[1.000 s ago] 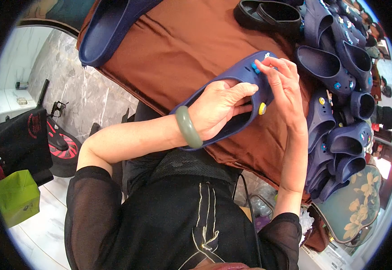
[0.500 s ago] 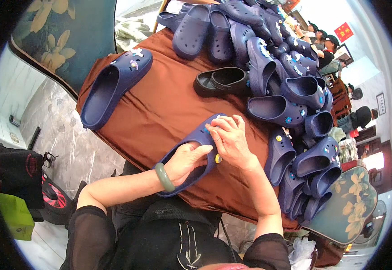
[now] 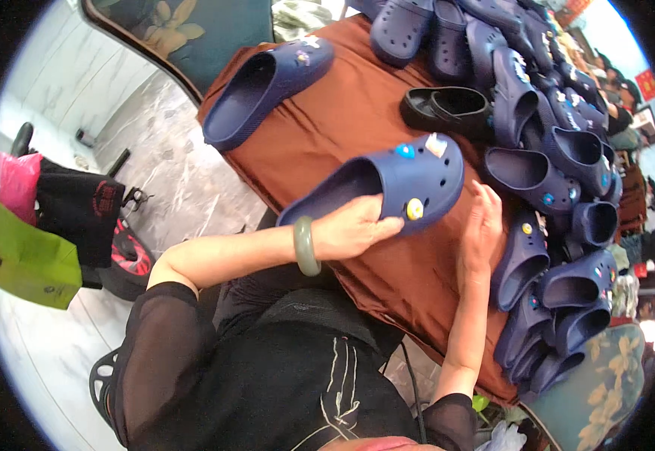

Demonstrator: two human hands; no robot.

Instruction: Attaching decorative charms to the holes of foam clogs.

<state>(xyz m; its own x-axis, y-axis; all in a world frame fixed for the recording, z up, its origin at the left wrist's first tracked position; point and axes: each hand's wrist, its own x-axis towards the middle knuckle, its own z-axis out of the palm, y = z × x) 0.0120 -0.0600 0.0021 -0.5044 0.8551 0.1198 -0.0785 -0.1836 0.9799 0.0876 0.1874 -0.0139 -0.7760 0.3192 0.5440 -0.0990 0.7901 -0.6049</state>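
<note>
Table: brown cloth-covered table, cloth wrinkled; I'd keep it flat under the work so nothing drags.
Pile: heap of navy foam clogs along the right side, several with charms; worth keeping the right elbow clear of it.
Held clog: navy perforated foam clog, over the table's near part, toe to the upper right, heel toward the wearer. Can't tell if the sole touches the cloth; resting it would likely steady it.
Lone clog: navy foam clog with small charms, at the far left corner; could serve as a placement reference.
Black clog: black foam clog with a strap, beside the pile.
Left hand: bare left hand pinches the clog's side wall, fingers inside, thumb outside just below the yellow charm. Grip looks sound; thumb best kept off the charm.
Right hand: bare right hand, near the toe but apart, fingers loosely extended and close together, nothing visible in them.
Bangle: smooth green ring bangle, left wrist; mind knocks against the heel.
Charms: white, blue, round yellow, all on the upper. Back any press from inside.
</note>
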